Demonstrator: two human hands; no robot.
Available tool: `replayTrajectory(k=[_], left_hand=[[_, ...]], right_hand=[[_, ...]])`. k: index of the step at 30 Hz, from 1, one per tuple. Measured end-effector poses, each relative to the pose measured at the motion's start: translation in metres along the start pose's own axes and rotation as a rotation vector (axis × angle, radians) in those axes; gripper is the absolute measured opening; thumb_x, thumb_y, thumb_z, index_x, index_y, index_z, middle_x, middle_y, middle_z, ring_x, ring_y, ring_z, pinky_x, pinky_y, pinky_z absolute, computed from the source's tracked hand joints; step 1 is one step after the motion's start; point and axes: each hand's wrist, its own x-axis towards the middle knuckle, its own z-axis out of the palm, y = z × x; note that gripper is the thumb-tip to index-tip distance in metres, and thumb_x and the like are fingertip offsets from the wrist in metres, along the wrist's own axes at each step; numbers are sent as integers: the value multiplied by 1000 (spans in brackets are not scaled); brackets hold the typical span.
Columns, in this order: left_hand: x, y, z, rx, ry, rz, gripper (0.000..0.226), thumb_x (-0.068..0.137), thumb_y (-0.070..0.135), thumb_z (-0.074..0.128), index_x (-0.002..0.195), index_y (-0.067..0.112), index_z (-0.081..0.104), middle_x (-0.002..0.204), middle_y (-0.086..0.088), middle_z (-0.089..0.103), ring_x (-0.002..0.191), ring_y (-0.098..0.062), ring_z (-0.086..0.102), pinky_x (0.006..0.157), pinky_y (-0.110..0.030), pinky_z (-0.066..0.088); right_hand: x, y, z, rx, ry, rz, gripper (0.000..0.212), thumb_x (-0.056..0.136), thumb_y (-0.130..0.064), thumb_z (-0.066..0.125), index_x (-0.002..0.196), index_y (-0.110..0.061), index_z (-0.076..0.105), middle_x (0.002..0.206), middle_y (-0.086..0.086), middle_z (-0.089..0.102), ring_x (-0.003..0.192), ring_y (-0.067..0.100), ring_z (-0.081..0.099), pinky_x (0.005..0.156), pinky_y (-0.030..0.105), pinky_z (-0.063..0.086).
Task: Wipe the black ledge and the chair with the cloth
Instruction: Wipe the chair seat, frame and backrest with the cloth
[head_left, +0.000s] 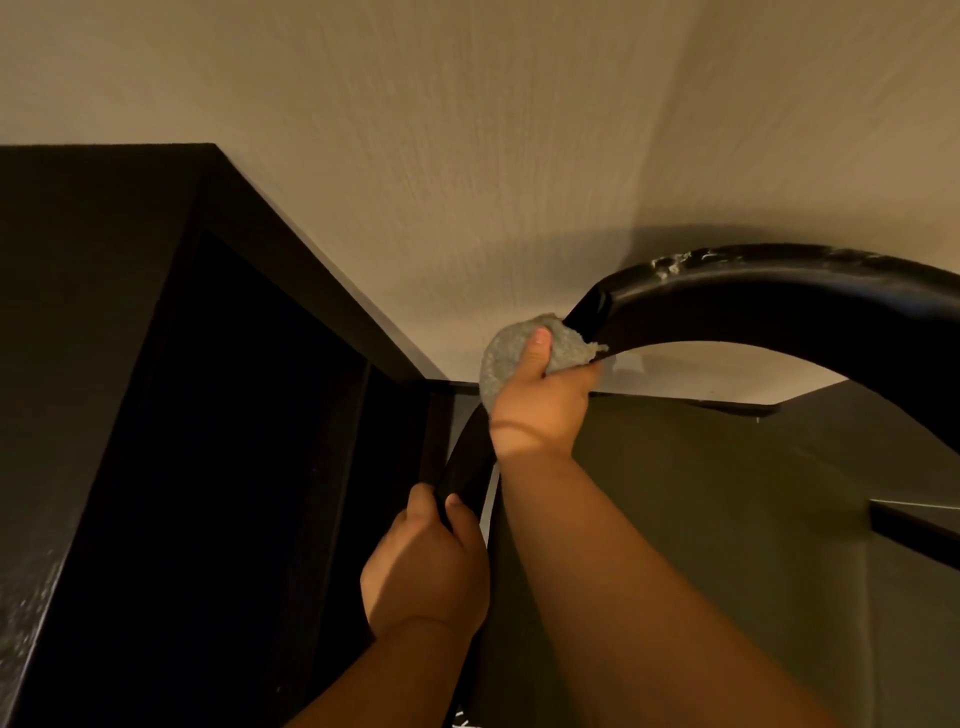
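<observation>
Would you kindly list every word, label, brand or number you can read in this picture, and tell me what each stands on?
No readable text: none on the chair, the grey cloth in the right hand, the black cabinet or the wall.
White marks at the bottom edge: cut off, unreadable.
Pale scuffs on the chair's top rail: wear, not lettering.
</observation>
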Motion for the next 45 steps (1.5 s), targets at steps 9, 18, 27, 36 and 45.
replayTrajectory(k=[9, 18, 27, 36, 45], left_hand=[[-1, 2, -2, -26, -11, -9, 46, 97, 52, 14, 106, 26, 51, 81, 9, 55, 70, -15, 55, 62, -32, 43], [-2, 0, -1, -8, 4, -6, 44, 99, 51, 17, 106, 25, 52, 82, 8, 58, 67, -14, 53, 58, -32, 38], [-3, 0, 0, -36, 29, -2, 34, 104, 46, 27, 103, 23, 52, 74, 11, 48, 60, -10, 45, 54, -30, 32], [-2, -1, 1, -19, 45, 25, 42, 101, 47, 24, 106, 20, 55, 73, 9, 46, 61, -15, 46, 54, -31, 32], [0, -2, 2, -36, 2, 3, 36, 104, 48, 27, 108, 24, 54, 76, 9, 55, 62, -10, 50, 50, -29, 27]], right_hand=[[-9, 4, 5, -100, -84, 105, 97, 97, -65, 41, 162, -9, -3, 162, 20, 32, 146, 33, 38, 121, 43, 31], [0, -14, -1, 54, 27, -94, 89, 105, -38, 51, 160, -4, -11, 170, 12, 3, 154, 19, 13, 110, 0, 5], [18, -52, -9, 221, 31, -9, 96, 104, -33, 56, 158, -8, -20, 170, 4, -14, 156, 14, -4, 112, 12, -5], [5, -17, -9, 47, -75, -71, 95, 103, -48, 50, 159, -3, -11, 165, 17, 19, 151, 30, 27, 124, 43, 25], [32, -81, -14, 67, 85, 138, 88, 104, -59, 36, 161, -5, -2, 168, 17, 14, 154, 32, 21, 125, 44, 19]])
